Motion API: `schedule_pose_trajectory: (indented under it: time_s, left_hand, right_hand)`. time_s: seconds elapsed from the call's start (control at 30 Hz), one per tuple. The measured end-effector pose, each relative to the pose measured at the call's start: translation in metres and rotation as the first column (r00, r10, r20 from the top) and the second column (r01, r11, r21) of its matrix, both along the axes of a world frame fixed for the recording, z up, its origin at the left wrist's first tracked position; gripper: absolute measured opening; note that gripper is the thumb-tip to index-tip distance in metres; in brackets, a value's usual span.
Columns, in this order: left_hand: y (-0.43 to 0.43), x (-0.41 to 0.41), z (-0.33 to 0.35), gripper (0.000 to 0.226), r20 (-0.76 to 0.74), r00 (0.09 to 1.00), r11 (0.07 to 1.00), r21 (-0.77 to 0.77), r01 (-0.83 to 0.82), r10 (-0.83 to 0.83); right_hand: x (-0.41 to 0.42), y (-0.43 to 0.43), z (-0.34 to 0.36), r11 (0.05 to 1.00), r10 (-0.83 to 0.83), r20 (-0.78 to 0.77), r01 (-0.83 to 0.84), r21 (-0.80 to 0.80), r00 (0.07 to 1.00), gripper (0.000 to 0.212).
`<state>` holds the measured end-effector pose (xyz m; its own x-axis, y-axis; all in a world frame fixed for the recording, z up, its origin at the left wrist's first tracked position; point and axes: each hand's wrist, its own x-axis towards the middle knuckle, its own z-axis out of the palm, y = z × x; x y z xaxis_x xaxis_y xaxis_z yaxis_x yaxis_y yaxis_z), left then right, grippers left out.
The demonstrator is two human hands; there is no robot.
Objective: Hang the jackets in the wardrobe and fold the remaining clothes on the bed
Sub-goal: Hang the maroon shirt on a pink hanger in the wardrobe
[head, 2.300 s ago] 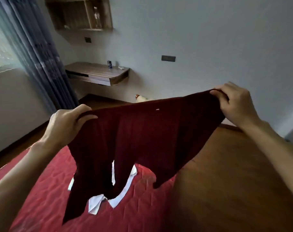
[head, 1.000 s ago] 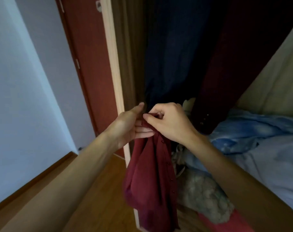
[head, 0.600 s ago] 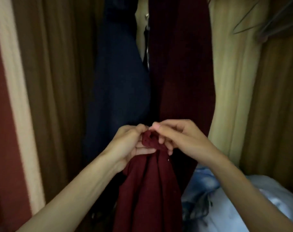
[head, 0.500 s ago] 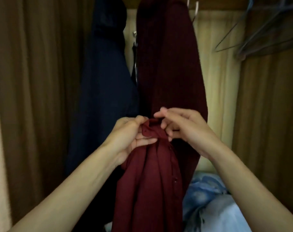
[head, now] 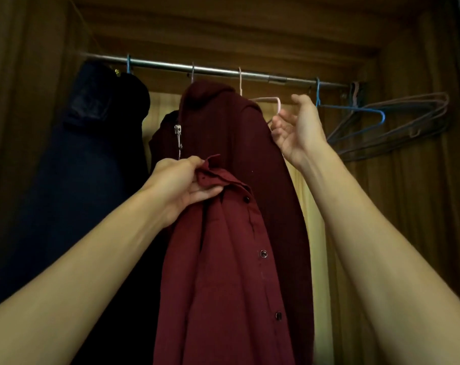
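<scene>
A navy jacket [head: 92,159] is hung at ten o'clock. At centre the maroon shirt [head: 223,272] is gripped by its collar in the left hand [head: 181,185], in front of a hung maroon jacket [head: 223,127]. At one o'clock the right hand [head: 298,130] is raised at the end of a pink hanger [head: 265,98]; whether it is pinched cannot be told.

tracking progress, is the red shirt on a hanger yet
Not yet: left hand grips the shirt bunched; right hand is at the pink hanger.
</scene>
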<state>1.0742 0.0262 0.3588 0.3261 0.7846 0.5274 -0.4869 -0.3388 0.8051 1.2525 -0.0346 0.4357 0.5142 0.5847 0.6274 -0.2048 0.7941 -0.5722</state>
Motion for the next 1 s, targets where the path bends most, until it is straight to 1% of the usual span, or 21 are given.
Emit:
schedule_pose_trajectory:
  time_s: [0.07,0.13,0.17,0.23,0.3,0.33,0.37,0.43,0.5,0.6,0.67,0.8,0.9,1.0]
  left_hand:
    - [0.005,0.001,0.004,0.024,-0.006,1.0,1.0,0.007,-0.017,0.017]
    - [0.009,0.002,0.005,0.025,-0.016,0.999,0.999,0.013,-0.037,0.037]
    - [0.011,0.003,0.006,0.026,-0.022,0.999,0.999,0.016,-0.046,0.046]
    - [0.013,0.003,0.008,0.026,-0.033,0.998,0.998,0.022,-0.059,0.059]
    - [0.014,0.003,0.007,0.025,-0.039,0.997,0.997,0.029,-0.065,0.066]
    - [0.014,0.002,0.007,0.025,-0.039,0.997,0.997,0.031,-0.066,0.068]
    - [0.014,0.002,0.006,0.025,-0.039,0.997,0.997,0.032,-0.066,0.067]
    - [0.014,0.0,0.005,0.027,-0.042,0.997,0.997,0.033,-0.064,0.065]
    - [0.014,-0.004,0.005,0.028,-0.049,0.997,0.997,0.036,-0.061,0.063]
    - [0.013,-0.011,0.005,0.03,-0.056,0.997,0.998,0.043,-0.049,0.051]
    - [0.012,-0.016,0.005,0.029,-0.058,0.997,0.998,0.042,-0.04,0.042]
    - [0.006,-0.023,-0.001,0.023,-0.055,0.998,1.0,0.028,0.008,-0.006]
    - [-0.002,-0.024,-0.01,0.022,-0.057,0.997,0.999,0.006,0.048,-0.048]
    - [-0.012,-0.02,-0.022,0.021,-0.075,0.991,0.994,-0.021,0.111,-0.112]
  right_hand:
    - [0.011,0.007,0.017,0.98,-0.098,0.068,0.109,-0.167,0.993,0.044]
    - [0.016,0.014,0.03,0.91,-0.2,0.209,0.26,-0.323,0.957,0.054]
    - [0.018,0.018,0.037,0.879,-0.233,0.278,0.324,-0.35,0.932,0.055]
    - [0.017,0.026,0.05,0.833,-0.297,0.42,0.447,-0.325,0.858,0.045]
    - [0.015,0.035,0.059,0.769,-0.366,0.548,0.576,-0.278,0.752,0.032]
    - [0.014,0.039,0.061,0.739,-0.386,0.59,0.62,-0.262,0.709,0.028]
    - [0.014,0.042,0.063,0.713,-0.399,0.617,0.653,-0.257,0.678,0.032]
    - [0.013,0.042,0.066,0.674,-0.421,0.647,0.696,-0.245,0.636,0.048]
    - [0.013,0.039,0.068,0.671,-0.467,0.64,0.716,-0.192,0.61,0.058]
    - [0.018,0.038,0.067,0.678,-0.587,0.569,0.734,-0.044,0.576,0.053]
    - [0.021,0.037,0.062,0.682,-0.629,0.518,0.731,0.01,0.58,0.056]
    - [0.024,0.021,0.04,0.635,-0.728,0.429,0.763,0.125,0.535,0.061]
    - [0.022,0.006,0.009,0.655,-0.74,0.359,0.73,0.195,0.568,0.061]
    - [0.018,-0.009,-0.029,0.664,-0.741,0.331,0.712,0.229,0.585,0.061]
